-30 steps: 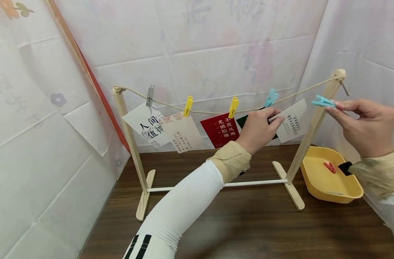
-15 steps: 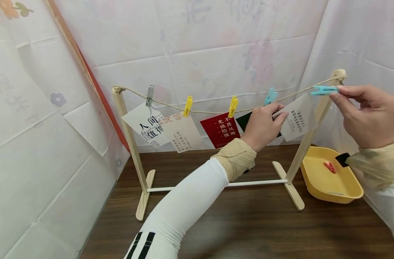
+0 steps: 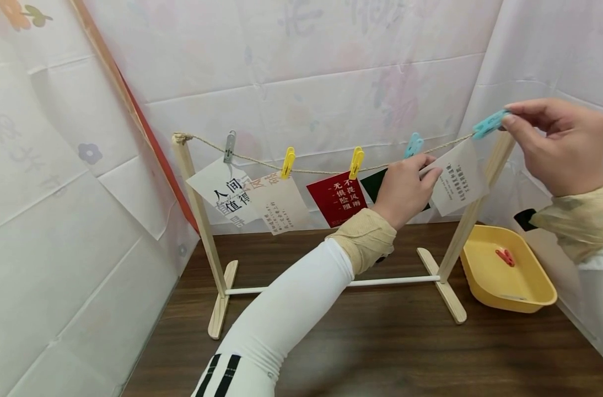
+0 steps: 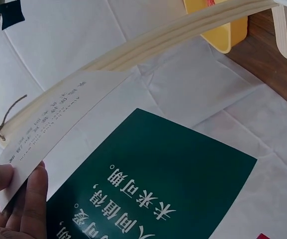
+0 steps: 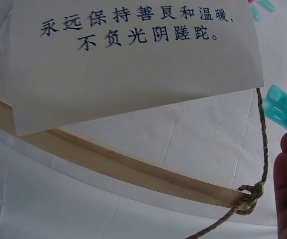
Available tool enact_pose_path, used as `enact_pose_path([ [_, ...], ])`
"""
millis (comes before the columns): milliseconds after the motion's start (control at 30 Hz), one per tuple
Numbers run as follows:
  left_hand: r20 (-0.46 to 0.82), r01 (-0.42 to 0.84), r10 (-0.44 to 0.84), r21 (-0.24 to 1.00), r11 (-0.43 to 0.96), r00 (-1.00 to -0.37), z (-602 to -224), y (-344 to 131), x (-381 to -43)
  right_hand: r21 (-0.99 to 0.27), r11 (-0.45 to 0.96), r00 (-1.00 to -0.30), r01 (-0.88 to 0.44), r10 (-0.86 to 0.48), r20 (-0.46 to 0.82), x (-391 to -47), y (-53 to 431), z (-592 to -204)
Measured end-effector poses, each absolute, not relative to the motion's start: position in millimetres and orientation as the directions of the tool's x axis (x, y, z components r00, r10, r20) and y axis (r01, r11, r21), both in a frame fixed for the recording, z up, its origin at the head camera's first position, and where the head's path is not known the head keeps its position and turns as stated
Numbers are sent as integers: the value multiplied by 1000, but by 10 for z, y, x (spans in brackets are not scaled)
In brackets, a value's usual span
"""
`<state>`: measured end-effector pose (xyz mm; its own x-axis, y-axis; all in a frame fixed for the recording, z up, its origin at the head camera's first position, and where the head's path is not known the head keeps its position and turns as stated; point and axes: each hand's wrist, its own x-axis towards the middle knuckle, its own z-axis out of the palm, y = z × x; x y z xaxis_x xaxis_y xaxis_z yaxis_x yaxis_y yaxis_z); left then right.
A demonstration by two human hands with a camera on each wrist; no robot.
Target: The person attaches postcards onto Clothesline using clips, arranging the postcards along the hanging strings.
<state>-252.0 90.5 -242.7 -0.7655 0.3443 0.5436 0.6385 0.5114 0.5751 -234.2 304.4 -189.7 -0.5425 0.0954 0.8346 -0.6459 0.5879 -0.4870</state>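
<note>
My left hand (image 3: pixel 405 187) pinches the edge of a white card (image 3: pixel 460 179) with printed lines, held up beside the rope (image 3: pixel 447 144). In the left wrist view, thumb and fingers grip one corner of this card (image 4: pixel 58 114). My right hand (image 3: pixel 561 143) pinches a light blue clothespin (image 3: pixel 490 124) by its handle end, its tip right at the rope over the card's upper corner. The right wrist view has the clothespin (image 5: pixel 285 109) close beside the rope (image 5: pixel 262 134) and card. A dark green card (image 4: pixel 158 179) hangs behind my left hand from another blue clothespin (image 3: pixel 414 145).
The rope spans a wooden stand (image 3: pixel 204 231). A grey clothespin (image 3: pixel 230 146) and two yellow ones hold a white card (image 3: pixel 224 190), a cream card (image 3: pixel 279 204) and a red card (image 3: pixel 337 199). A yellow tray (image 3: pixel 529 281) with a red clothespin (image 3: pixel 505 257) sits at right.
My right hand has risen with the blue clothespin from below the rope to the rope. My left hand has shifted slightly right and up, bringing the white card to the rope.
</note>
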Motion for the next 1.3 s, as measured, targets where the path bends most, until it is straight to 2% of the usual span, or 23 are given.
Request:
enact_pose_path([
  [267,545,630,333,560,538,-769,-2409,920,-2522,-583,538,-665,-608,55,745,-2390,3071,-1841],
  [533,538,623,330,572,533,-776,-2413,917,-2536,-582,579,-709,-572,8,705,-2366,3097,-1824],
  [767,515,597,316,591,542,-797,-2430,915,-2522,-629,534,-741,-565,7,672,-2347,3101,-1823],
  [1000,486,577,313,660,481,-816,-2491,889,-2487,-628,511,-720,-586,28,694,-2340,3051,-1876],
  [1133,479,565,300,681,466,-825,-2531,883,-2470,-647,463,-708,-605,59,704,-2339,3042,-1900],
  [1300,478,560,293,682,470,-828,-2574,894,-2458,-653,470,-696,-594,106,710,-2308,3051,-1924],
])
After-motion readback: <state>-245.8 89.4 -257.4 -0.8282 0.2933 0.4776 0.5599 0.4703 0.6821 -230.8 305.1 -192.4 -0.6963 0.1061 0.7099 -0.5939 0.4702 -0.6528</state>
